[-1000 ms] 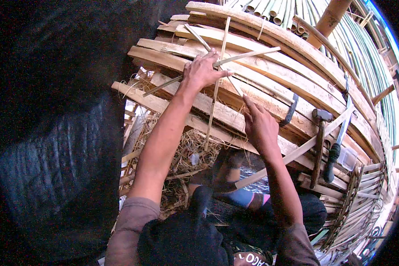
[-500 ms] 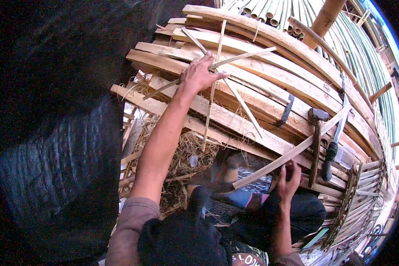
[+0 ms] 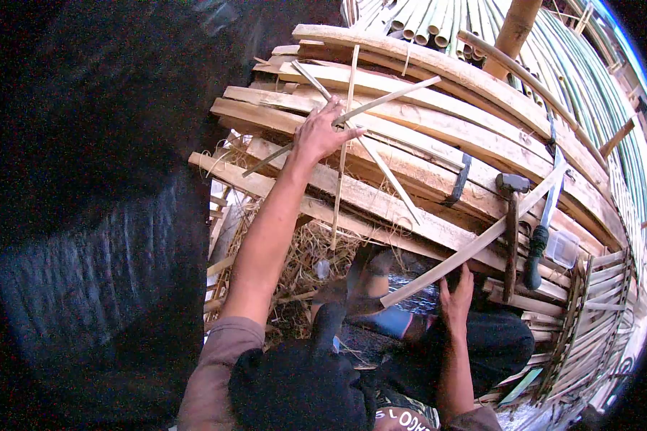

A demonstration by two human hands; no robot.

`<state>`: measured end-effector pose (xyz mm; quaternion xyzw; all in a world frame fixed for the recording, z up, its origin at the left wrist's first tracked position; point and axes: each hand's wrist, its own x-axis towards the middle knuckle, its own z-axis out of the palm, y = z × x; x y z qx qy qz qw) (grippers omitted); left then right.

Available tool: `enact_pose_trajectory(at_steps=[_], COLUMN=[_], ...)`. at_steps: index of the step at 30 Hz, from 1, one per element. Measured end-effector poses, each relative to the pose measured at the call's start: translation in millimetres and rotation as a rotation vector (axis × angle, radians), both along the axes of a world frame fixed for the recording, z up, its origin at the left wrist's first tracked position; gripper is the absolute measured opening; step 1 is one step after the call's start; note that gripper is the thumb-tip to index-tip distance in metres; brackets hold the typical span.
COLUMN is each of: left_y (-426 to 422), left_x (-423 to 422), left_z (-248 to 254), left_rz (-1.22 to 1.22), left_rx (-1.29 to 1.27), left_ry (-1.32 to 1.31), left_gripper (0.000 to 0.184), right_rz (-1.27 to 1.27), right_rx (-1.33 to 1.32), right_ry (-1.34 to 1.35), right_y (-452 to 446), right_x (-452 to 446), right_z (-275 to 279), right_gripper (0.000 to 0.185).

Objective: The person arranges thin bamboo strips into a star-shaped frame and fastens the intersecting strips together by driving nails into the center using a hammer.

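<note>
Left hand [image 3: 322, 133] on strips [image 3: 388, 98]; shirt [image 3: 410, 423] reads "AGO".

Thin pale strips [image 3: 388, 100] in star shape

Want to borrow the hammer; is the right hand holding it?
No, the hammer lies beside the knife, apart from the right hand.

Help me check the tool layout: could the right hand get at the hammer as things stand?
Probably yes: the right hand appears open and close to the hammer, whose wooden handle lies uncovered across the slanting strip; nothing evident blocks the way.
</note>
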<state>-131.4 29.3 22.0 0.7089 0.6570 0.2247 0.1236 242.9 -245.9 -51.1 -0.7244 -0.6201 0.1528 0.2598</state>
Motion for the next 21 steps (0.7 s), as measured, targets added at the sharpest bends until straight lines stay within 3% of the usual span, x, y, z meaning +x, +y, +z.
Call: enact_pose_trajectory(at_steps=[7,11,15,21], left_y=[-8.9,-4.5,4.0,-2.2], left_x=[6.6,3.8,-1.4,3.8], left_z=[12.8,6.2,-4.5,2.2], left_rz=[-0.007,-0.008,-0.016,-0.018], left_rx=[-0.013,0.012,0.036,0.043], left_ry=[-0.059,-0.067,-0.024,-0.053], left_gripper=[0.092,0.088,0.090,0.095], right_rz=[-0.005,-0.028,-0.223,-0.298], right_rx=[-0.010,0.208,0.415,0.218], right_ry=[0.009,0.020,-0.368,-0.611], right_y=[0.1,-4.1,10.7,36.6], right_x=[-0.1,1.8,24.7,49.6], right_z=[1.6,15.4,67.2,95.5], right_gripper=[0.061,0.044,0.041,0.057])
